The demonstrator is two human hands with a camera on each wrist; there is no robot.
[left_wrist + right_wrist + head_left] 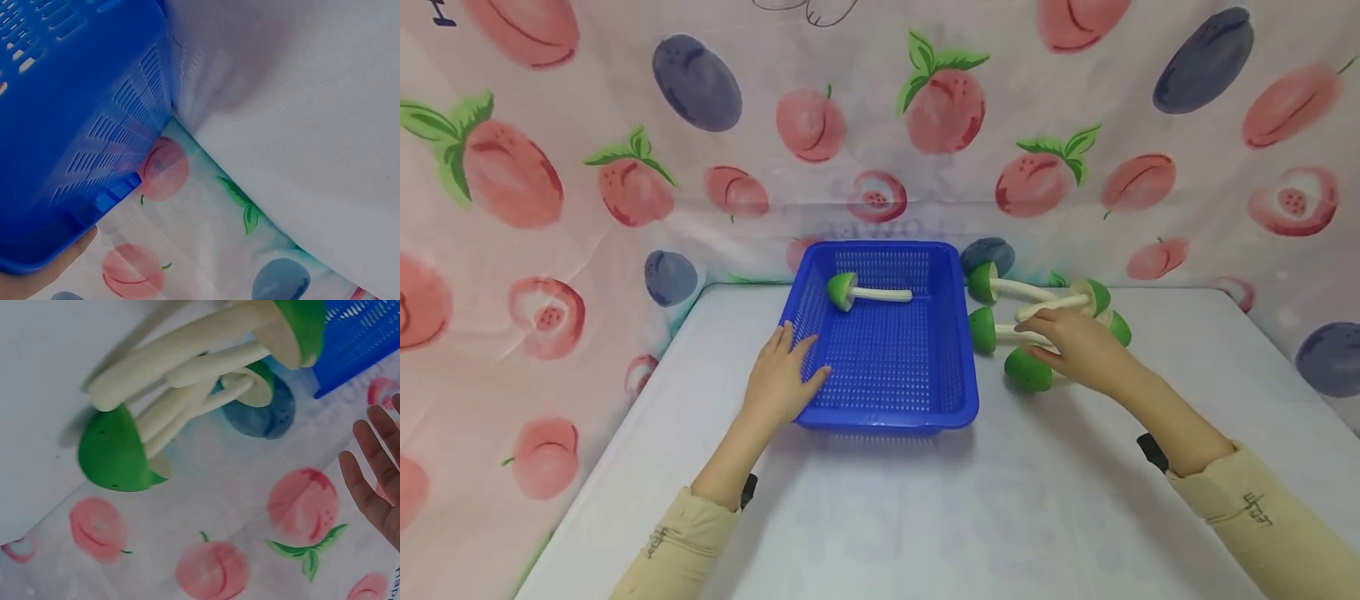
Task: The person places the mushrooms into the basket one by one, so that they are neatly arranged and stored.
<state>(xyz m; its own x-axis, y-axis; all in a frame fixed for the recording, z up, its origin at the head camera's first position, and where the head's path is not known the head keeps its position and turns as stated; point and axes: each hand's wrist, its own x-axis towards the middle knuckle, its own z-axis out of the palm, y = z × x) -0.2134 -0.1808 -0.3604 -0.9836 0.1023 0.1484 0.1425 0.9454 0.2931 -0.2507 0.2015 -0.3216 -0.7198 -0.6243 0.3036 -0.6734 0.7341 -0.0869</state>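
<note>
A blue plastic basket [887, 418] with perforated walls stands on the table. Inside it, near the back, lies one toy mushroom [880, 294] with a green cap and a white stem. My left hand [777, 382] rests on the basket's left rim, fingers spread; the left wrist view shows a finger [78, 250] along that rim. Right of the basket is a loose pile of similar mushrooms [1028, 369], their stems crossing [181, 350]. Over this pile hovers my right hand [1084, 350], its fingers [375, 450] extended and nothing held in them.
A white cloth covers the table [910, 517]. Behind it hangs a fruit-printed curtain [865, 75], close to the basket's back edge, and the curtain continues along the left side.
</note>
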